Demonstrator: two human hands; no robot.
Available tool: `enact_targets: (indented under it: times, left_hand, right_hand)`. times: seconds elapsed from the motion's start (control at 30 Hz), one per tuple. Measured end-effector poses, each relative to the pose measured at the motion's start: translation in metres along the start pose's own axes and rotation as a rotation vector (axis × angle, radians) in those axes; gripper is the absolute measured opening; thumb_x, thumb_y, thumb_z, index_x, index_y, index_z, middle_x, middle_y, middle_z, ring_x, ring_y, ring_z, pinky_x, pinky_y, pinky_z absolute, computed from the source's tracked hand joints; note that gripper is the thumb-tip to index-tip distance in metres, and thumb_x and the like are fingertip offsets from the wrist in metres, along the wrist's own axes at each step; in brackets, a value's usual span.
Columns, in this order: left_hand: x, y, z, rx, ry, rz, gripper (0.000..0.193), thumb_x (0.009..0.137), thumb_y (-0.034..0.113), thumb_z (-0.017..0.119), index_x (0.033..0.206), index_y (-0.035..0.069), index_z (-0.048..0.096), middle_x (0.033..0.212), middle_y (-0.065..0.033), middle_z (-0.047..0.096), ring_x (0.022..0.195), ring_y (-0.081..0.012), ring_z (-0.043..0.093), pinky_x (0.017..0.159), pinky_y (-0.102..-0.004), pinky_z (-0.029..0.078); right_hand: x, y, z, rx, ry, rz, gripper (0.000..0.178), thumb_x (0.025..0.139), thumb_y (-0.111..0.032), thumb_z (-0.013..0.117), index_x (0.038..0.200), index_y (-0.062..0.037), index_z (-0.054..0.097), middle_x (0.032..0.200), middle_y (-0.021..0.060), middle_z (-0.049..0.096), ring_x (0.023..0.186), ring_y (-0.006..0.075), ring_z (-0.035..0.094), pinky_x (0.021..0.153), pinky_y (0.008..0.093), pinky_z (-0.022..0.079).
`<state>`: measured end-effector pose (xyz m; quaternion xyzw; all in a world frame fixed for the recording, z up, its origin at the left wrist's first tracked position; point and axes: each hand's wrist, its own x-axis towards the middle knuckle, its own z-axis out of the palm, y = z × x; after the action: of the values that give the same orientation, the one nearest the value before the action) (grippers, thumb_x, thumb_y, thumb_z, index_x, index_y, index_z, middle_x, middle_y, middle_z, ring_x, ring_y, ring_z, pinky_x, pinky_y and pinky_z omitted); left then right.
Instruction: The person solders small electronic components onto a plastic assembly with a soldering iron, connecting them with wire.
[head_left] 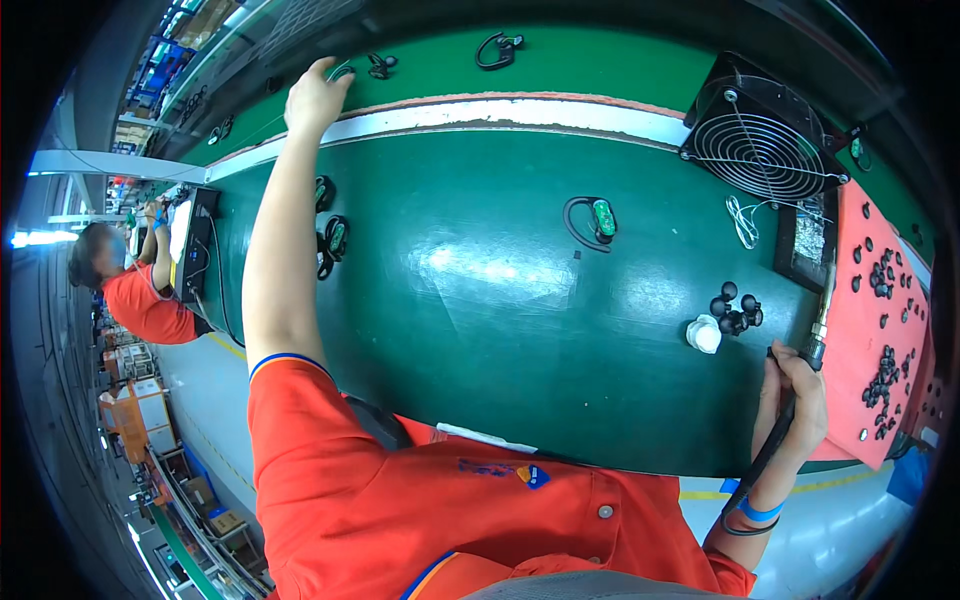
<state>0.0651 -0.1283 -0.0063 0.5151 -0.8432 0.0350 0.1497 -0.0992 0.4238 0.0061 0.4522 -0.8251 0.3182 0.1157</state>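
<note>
My left hand (314, 100) reaches far over the white ledge to the green strip at the back. Its thumb and forefinger close around an ear-hook earphone (343, 72), partly hidden by the fingers. On the right, my right hand (800, 405) grips a soldering iron (820, 335), metal shaft pointing up and away, its cord (768, 450) running down the wrist. A small dark piece shows at that hand's fingertips; I cannot make out what it is. An opened earphone (603, 218) with a bare green circuit board lies on the green mat (470, 330).
A black fan (755, 150) with a wire guard stands back right, beside white wires (742, 222). Black round parts (737, 312) and a white lump (704, 334) sit left of the iron. Small parts cover a pink sheet (850, 400). More earphones (332, 240) lie left; a co-worker (145, 290) sits beyond.
</note>
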Motion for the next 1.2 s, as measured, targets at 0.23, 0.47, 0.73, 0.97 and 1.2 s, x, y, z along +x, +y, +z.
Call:
enact_targets:
  times: [0.23,0.47,0.73,0.97,1.2]
  left_hand:
    - [0.025,-0.041,0.027,0.144,-0.12,0.0,0.037,0.081,0.035,0.06,0.115,0.021,0.059,0.113,-0.0149,0.06,0.107,-0.0317,0.055,0.088,-0.0392,0.045]
    - [0.025,-0.02,-0.012,-0.896,-0.18,0.04,0.038,0.081,0.019,0.064,0.117,0.01,0.056,0.102,-0.0008,0.064,0.085,-0.0072,0.057,0.07,-0.0234,0.047]
    - [-0.088,0.134,-0.047,-1.385,-0.564,0.317,0.033,0.083,0.011,0.062,0.115,0.006,0.053,0.086,0.0,0.062,0.074,-0.0049,0.059,0.064,-0.0189,0.048]
    - [-0.181,0.194,-0.065,-1.343,-1.0,0.562,0.03,0.069,-0.008,0.066,0.096,0.007,0.065,0.092,0.0034,0.055,0.053,0.0024,0.035,0.049,-0.0116,0.031]
    - [-0.213,0.204,-0.058,-1.403,-1.161,0.671,0.024,0.072,-0.009,0.062,0.092,0.004,0.064,0.087,0.0035,0.059,0.048,0.0026,0.029,0.043,-0.0158,0.024]
  right_hand:
    - [0.0,-0.011,-0.005,0.043,0.024,0.085,0.026,0.069,0.011,0.069,0.089,0.0003,0.057,0.083,0.0153,0.065,0.074,0.0272,0.064,0.068,0.0325,0.05]
    - [0.017,-0.016,0.003,0.302,0.005,0.079,0.025,0.066,0.004,0.073,0.087,-0.0013,0.061,0.08,0.0101,0.064,0.068,0.0255,0.062,0.062,0.0319,0.048]
    - [0.03,-0.028,0.027,0.339,-0.124,0.092,0.023,0.068,0.004,0.072,0.087,-0.0045,0.062,0.078,0.0061,0.063,0.071,0.0195,0.062,0.068,0.029,0.047]
    - [0.028,-0.024,0.026,0.183,-0.095,0.024,0.025,0.067,-0.003,0.073,0.089,-0.0066,0.063,0.079,0.0053,0.063,0.07,0.0208,0.059,0.07,0.0319,0.043]
    - [0.024,-0.031,0.027,0.588,-0.059,0.157,0.031,0.069,0.0,0.073,0.097,-0.0037,0.06,0.093,0.0073,0.063,0.077,0.0172,0.06,0.07,0.0285,0.047]
